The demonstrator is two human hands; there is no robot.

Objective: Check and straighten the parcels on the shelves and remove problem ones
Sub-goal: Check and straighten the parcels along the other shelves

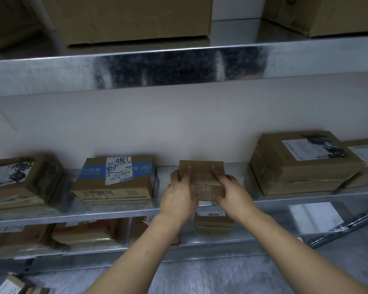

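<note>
At the far left of the middle shelf (115, 211) lay a brown parcel with a scribbled-over label (19, 179), turned askew to the wall. Just right of it sat a carton with a blue band (115, 179), its label carrying handwritten digits, lying squarer.

Next came the one you were working on. The small plain brown parcel (202, 177) stood between that carton and the big taped one, apart from both and close to the shelf's front lip. Your left hand (179, 194) held its left end and your right hand (232, 194) its right end. The fingers of each were curled over the top face and closed on the box, not spread. I could not make out your thumbs, nor whether the parcel rested on the shelf or was just off it.

It looked light, and stiff enough to keep its shape, since two hands covered most of it. The tape wrapped round it looked glossy, so I judged it could slip. Holding at the two ends, near the corners where the card is strongest, seemed the sound place, better than pressing the middle of a panel. No label showed on top.

To the right sat the large taped parcel (302, 162), its label partly blacked out, also skewed, with another labelled parcel (365, 162) just beside it at the edge.
</note>
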